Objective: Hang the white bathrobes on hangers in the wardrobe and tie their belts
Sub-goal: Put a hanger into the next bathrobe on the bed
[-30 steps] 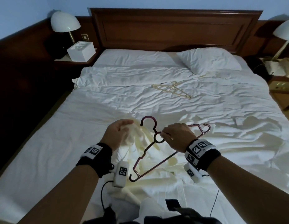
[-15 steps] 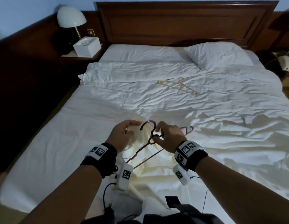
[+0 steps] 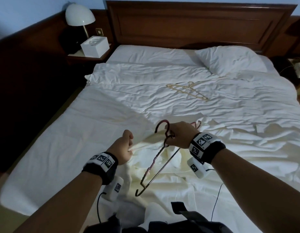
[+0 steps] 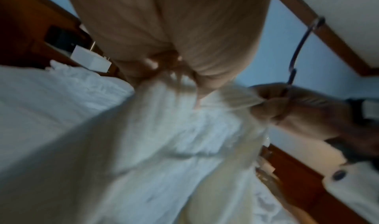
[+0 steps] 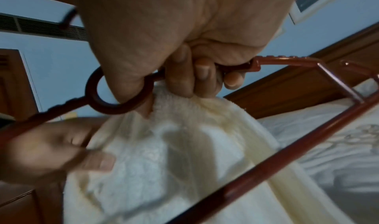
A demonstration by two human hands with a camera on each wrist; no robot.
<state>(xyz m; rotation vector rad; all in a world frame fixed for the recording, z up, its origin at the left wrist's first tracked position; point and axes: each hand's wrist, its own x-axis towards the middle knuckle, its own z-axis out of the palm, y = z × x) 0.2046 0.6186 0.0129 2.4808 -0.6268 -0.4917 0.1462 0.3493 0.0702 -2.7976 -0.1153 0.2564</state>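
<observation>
A cream-white bathrobe (image 3: 156, 158) lies bunched at the near edge of the bed, part of it lifted between my hands. My right hand (image 3: 179, 137) grips a dark red plastic hanger (image 3: 156, 165) by its neck ring, and its fingers (image 5: 184, 75) also pinch the robe's edge (image 5: 180, 107). The hanger tilts down toward me, hook (image 3: 162, 125) up. My left hand (image 3: 124, 147) pinches a fold of the robe (image 4: 164, 130) to the left of the hanger. A second, beige hanger (image 3: 188, 89) lies flat farther up the bed.
The bed (image 3: 78, 148) has a rumpled white duvet and a pillow (image 3: 230, 63) at the headboard (image 3: 196, 24). A nightstand at the left holds a lamp (image 3: 79, 15) and a white box (image 3: 94, 46). Dark floor runs along the bed's left side.
My hands have drawn apart, the left one pulling the robe fabric leftward. The red hanger has swung steeper, its low end toward me.
</observation>
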